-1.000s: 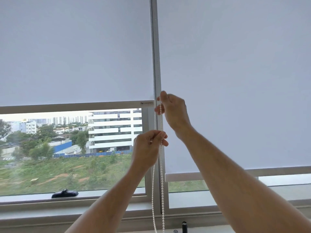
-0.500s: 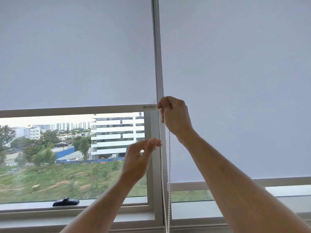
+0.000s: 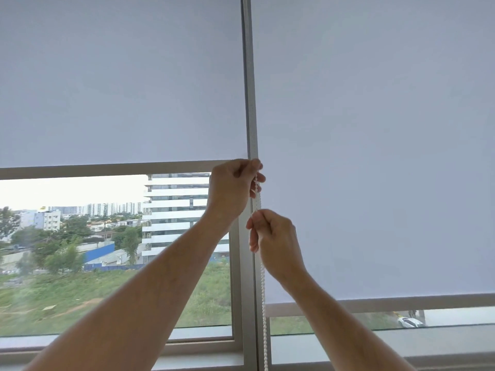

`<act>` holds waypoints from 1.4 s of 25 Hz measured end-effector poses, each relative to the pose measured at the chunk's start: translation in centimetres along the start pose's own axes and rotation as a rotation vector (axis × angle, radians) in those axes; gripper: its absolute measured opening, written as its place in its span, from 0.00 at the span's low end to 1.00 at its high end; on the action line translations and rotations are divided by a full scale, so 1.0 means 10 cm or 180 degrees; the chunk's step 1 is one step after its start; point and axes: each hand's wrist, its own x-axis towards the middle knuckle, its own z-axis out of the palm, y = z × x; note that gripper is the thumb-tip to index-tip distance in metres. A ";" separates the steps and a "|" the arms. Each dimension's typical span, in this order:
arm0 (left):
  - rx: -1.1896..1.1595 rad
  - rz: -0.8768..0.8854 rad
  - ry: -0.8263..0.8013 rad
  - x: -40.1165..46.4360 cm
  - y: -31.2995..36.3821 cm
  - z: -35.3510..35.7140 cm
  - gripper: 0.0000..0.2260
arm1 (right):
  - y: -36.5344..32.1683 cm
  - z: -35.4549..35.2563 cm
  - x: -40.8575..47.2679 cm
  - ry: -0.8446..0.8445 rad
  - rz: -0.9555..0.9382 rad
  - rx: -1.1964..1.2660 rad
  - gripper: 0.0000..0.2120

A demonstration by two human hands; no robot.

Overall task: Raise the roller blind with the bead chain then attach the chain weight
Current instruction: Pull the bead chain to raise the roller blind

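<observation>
Two pale grey roller blinds hang side by side. The left blind (image 3: pixel 120 81) ends about halfway up the window at its bottom bar (image 3: pixel 107 168). The right blind (image 3: pixel 375 129) hangs lower, with its bottom bar (image 3: pixel 388 303) near the sill. A white bead chain (image 3: pixel 263 303) runs down the central window post (image 3: pixel 250 103). My left hand (image 3: pixel 231 188) grips the chain at the height of the left blind's bar. Just below it, my right hand (image 3: pixel 273 236) is closed on the same chain. No chain weight is in sight.
The window sill (image 3: pixel 203 354) runs along the bottom. Through the glass I see a white office building (image 3: pixel 176 210), trees and a grassy lot. A white car (image 3: pixel 409 321) shows under the right blind.
My left hand rose from below and took the chain above my right hand. My right hand pulled the chain down. The left blind's bar sits slightly higher in view.
</observation>
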 end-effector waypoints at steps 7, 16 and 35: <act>0.0155 0.0075 -0.0001 -0.13 -0.13 -0.04 0.08 | 0.15 -0.18 -0.06 -0.0306 0.0158 0.0882 0.15; 0.0675 0.0333 -0.0144 -0.51 -0.39 -0.04 0.09 | -0.21 -0.16 0.63 0.0542 0.0300 0.0525 0.20; 0.0555 0.0226 0.0177 -0.06 -0.17 -0.17 0.13 | -0.28 -0.03 0.50 0.0146 -0.0097 0.0166 0.15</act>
